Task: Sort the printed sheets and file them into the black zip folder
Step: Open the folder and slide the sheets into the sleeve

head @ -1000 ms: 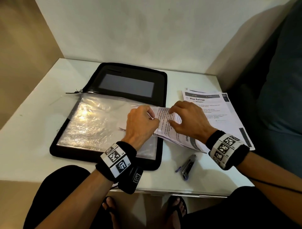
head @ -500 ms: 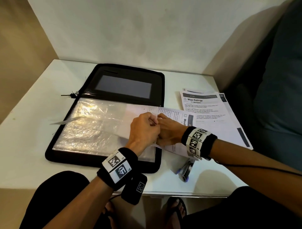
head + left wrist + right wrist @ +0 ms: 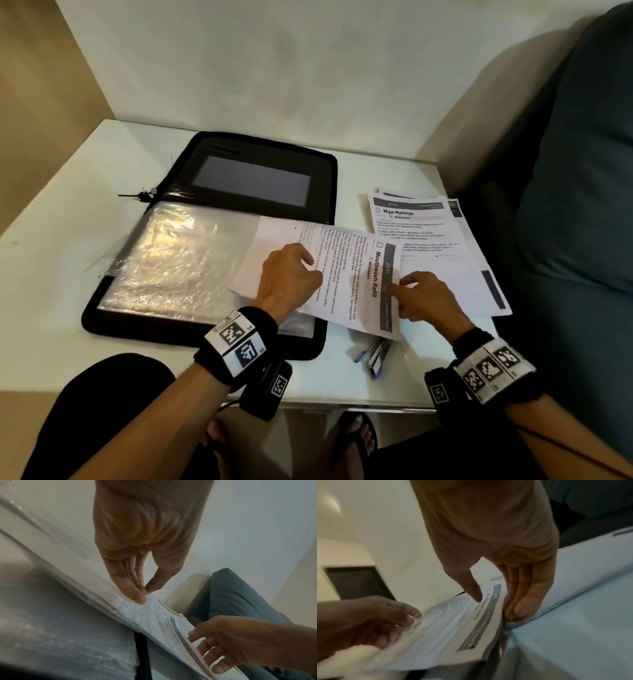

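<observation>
On the white table (image 3: 51, 274), black zip folder (image 3: 219, 154) lies open toward its left edge. "Mouthwash Refill" sheet (image 3: 346, 274) half inside the clear sleeve (image 3: 171, 260). Left hand (image 3: 291, 274) pinches the sleeve mouth; right hand (image 3: 424, 298) nips the sheet's outer edge between thumb and fingers. Risk: sheet buckles if the sleeve mouth closes.
</observation>
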